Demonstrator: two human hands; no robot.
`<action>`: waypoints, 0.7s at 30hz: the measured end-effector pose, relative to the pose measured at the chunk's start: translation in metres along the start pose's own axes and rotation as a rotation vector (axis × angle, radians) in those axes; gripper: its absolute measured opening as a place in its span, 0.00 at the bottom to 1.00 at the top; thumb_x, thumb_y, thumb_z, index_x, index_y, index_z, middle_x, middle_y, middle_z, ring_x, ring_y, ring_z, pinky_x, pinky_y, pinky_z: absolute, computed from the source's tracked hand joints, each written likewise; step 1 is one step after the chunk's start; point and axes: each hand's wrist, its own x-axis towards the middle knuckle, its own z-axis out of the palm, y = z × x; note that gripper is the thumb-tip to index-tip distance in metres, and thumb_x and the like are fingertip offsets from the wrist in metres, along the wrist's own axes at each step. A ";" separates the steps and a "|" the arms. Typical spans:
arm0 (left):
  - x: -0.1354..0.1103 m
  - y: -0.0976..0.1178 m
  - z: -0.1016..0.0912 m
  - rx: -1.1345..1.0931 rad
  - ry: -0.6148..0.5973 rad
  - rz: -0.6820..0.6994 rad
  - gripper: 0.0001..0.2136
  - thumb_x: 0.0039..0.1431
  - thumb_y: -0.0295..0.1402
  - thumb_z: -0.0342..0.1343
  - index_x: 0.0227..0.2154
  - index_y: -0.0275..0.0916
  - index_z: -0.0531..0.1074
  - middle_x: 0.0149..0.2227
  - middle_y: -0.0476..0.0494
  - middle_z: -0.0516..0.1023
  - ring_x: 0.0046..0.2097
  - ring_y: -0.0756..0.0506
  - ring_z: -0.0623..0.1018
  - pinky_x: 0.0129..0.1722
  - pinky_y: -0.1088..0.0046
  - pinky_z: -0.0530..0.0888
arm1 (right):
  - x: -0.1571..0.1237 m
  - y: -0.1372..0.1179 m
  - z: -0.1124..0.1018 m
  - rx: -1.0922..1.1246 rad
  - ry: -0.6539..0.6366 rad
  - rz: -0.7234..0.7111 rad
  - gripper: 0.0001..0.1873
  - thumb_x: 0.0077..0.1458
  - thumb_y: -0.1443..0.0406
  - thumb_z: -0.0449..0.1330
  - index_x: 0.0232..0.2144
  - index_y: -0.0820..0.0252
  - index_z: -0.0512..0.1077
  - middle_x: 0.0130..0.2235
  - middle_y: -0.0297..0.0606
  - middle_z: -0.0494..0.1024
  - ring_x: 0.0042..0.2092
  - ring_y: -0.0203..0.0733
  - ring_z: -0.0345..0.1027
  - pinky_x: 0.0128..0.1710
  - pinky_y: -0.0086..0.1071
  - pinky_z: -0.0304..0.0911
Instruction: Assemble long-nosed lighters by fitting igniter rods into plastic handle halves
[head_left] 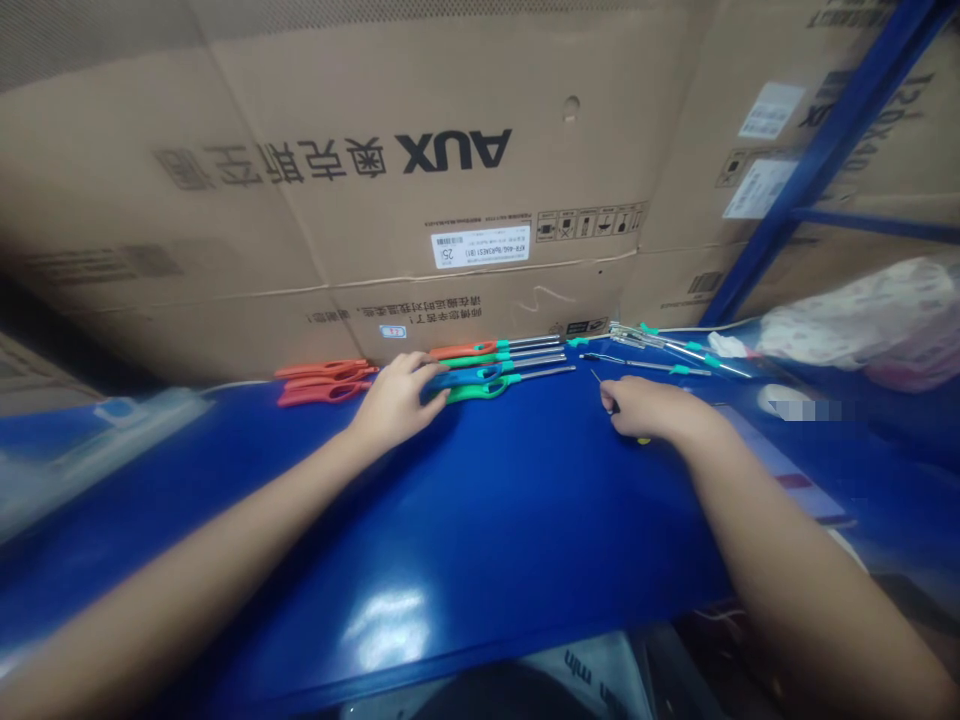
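Note:
Long-reach lighters with coloured handles and thin metal tubes lie side by side at the back of a blue table. My left hand (401,402) reaches over their handles, with thumb and fingers closed around the end of a blue lighter (471,378). Just in front of it is a green lighter (480,391), and an orange lighter (465,350) lies behind. Several red handles (322,383) rest left of that hand. To the right of the metal tubes, my right hand (649,405) pinches a thin metal-tipped tool (596,377). A yellow bit (643,440) shows below the palm; the tool's remainder is hidden.
Metal tubes with green ends (682,348) lie in a loose pile at the back right. A large cardboard sheet (360,230) stands along the rear edge, beside a blue metal post (795,190). Plastic bags (862,310) sit at right, clear plastic (97,450) at left.

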 end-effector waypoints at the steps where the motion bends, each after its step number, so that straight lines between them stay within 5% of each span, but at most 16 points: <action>1: -0.004 -0.004 -0.004 0.011 0.006 -0.008 0.14 0.64 0.38 0.53 0.47 0.38 0.76 0.50 0.37 0.75 0.51 0.37 0.74 0.54 0.56 0.73 | 0.002 0.002 0.001 0.006 0.005 -0.004 0.16 0.49 0.71 0.58 0.43 0.57 0.71 0.47 0.45 0.75 0.40 0.46 0.74 0.30 0.32 0.58; 4: -0.018 -0.028 -0.019 0.049 0.009 -0.051 0.14 0.64 0.41 0.51 0.42 0.39 0.79 0.47 0.37 0.77 0.49 0.38 0.75 0.52 0.57 0.73 | 0.010 0.009 0.004 0.015 0.033 -0.020 0.16 0.49 0.72 0.58 0.42 0.57 0.71 0.45 0.43 0.75 0.35 0.44 0.73 0.30 0.32 0.58; 10: -0.050 -0.096 -0.050 0.152 -0.004 -0.223 0.16 0.62 0.42 0.49 0.36 0.39 0.79 0.42 0.38 0.80 0.47 0.36 0.76 0.53 0.57 0.71 | 0.027 0.020 0.007 -0.006 0.113 -0.030 0.14 0.49 0.71 0.57 0.40 0.56 0.70 0.45 0.44 0.74 0.42 0.49 0.71 0.32 0.33 0.56; 13: -0.058 -0.122 -0.059 0.211 -0.033 -0.308 0.18 0.62 0.41 0.48 0.39 0.36 0.79 0.43 0.33 0.79 0.49 0.34 0.76 0.51 0.57 0.72 | 0.031 0.023 0.008 -0.006 0.135 -0.020 0.13 0.50 0.72 0.56 0.39 0.56 0.70 0.44 0.44 0.73 0.42 0.49 0.70 0.31 0.33 0.55; 21: -0.049 -0.148 -0.075 0.242 -0.233 -0.353 0.16 0.60 0.29 0.52 0.49 0.36 0.74 0.50 0.44 0.79 0.53 0.39 0.75 0.53 0.68 0.71 | 0.039 0.036 0.010 -0.004 0.201 0.001 0.15 0.50 0.74 0.55 0.40 0.57 0.71 0.45 0.44 0.72 0.41 0.47 0.71 0.32 0.33 0.57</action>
